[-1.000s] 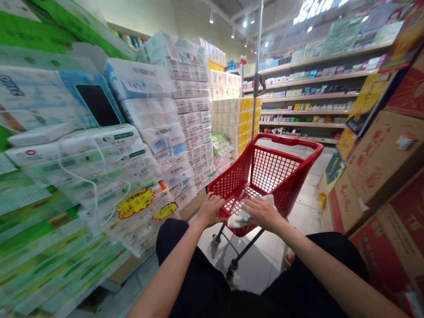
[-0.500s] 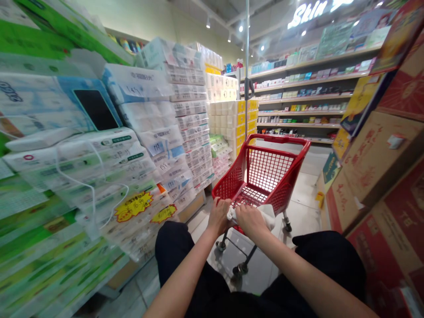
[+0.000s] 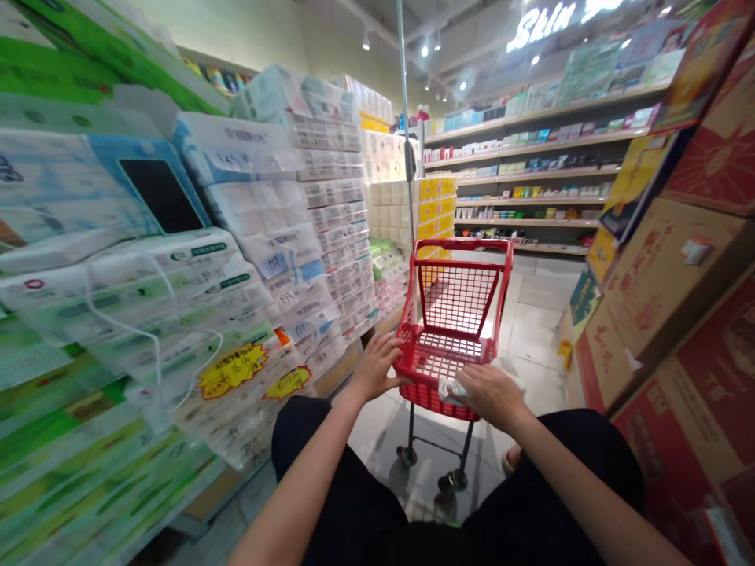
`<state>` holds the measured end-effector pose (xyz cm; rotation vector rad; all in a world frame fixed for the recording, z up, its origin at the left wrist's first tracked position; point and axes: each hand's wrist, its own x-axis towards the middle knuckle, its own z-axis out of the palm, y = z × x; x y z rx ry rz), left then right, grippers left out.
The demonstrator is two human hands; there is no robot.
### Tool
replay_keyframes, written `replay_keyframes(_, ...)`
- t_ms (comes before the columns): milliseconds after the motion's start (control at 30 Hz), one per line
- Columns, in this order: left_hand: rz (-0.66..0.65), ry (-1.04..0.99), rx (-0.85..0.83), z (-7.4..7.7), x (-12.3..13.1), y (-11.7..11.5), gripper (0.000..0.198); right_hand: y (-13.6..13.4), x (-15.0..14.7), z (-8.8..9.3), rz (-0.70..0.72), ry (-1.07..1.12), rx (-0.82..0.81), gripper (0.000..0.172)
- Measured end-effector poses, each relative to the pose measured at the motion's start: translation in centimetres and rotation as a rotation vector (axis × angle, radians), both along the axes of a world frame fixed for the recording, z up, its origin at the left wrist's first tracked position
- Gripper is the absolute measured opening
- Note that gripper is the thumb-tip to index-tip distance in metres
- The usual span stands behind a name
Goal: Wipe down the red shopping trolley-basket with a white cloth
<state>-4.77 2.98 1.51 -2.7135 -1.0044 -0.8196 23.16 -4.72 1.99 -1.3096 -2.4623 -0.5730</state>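
Red shopping cart (image 3: 455,314) stands in the middle of the frame, just above and ahead of both hands, its long axis running straight up the frame toward the far shelves (image 3: 531,169), its tall pole (image 3: 406,118) rising to the top edge. The near rim (image 3: 433,397) of the basket lies crosswise, and both hands sit on it. The left hand (image 3: 376,368) is at the rim's left corner with the fingers spread and curled loosely over the edge, more resting than clamped. The right hand (image 3: 492,393) lies a little lower and to the right, palm down, pressing a white cloth (image 3: 453,387) flat against the rim; the cloth shows only as a crumpled edge peeking out at the fingers, and whether those fingers wrap it or merely cover it cannot be made out. The right hand is the one in touch with the cloth, and the rim runs left from it toward the other hand. Stacked packs of tissue (image 3: 177,291) fill the left of the frame, close beside the cart, and cardboard boxes (image 3: 666,283) crowd the right.
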Motion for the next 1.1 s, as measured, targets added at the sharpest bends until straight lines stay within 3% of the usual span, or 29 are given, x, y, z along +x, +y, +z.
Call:
replay_keyframes(133, -0.031, 0.026, -0.008, -0.9, 0.5, 0.3, 0.027, -0.2, -0.8, -0.3, -0.073, 0.008, 0.044, 0.025)
replay_keyframes(333, 0.025, -0.036, 0.014, -2.0, 3.7, -2.1, 0.011, 0.8, -6.2, -1.2, -0.163, 0.051, 0.043, 0.016)
replay_keyframes(400, 0.042, -0.06, 0.03, -2.1, 4.6, -2.9, 0.018, 1.1, -6.8, -1.4, -0.135, 0.059, 0.041, 0.015)
replay_keyframes(500, 0.019, -0.058, 0.036, -1.9, 5.2, -3.5, 0.019, 1.1, -5.7, -1.6, -0.057, 0.074, 0.035, 0.019)
replay_keyframes(600, -0.087, -0.004, 0.015, -1.2, 4.8, -3.3, 0.024, 0.6, -3.6, -1.4, 0.015, 0.076, 0.023, 0.024)
replay_keyframes(733, -0.206, 0.092, 0.012, 0.6, 4.1, -1.5, 0.044, 0.1, -1.8, -1.1, 0.07, 0.075, 0.009, 0.033)
replay_keyframes(867, -0.234, 0.148, 0.056, 1.8, 4.2, 1.1, 0.068, 0.1, -0.9, -1.2, 0.096, 0.071, 0.017, 0.035)
replay_keyframes(967, -0.2, 0.163, 0.049, 1.6, 4.6, 2.0, 0.071, 0.0, -0.6, -1.4, 0.087, 0.079, 0.043, 0.033)
replay_keyframes(1100, -0.123, 0.139, 0.043, 0.6, 5.3, 1.3, 0.066, -0.5, -1.5, -1.4, 0.063, 0.083, 0.089, 0.029)
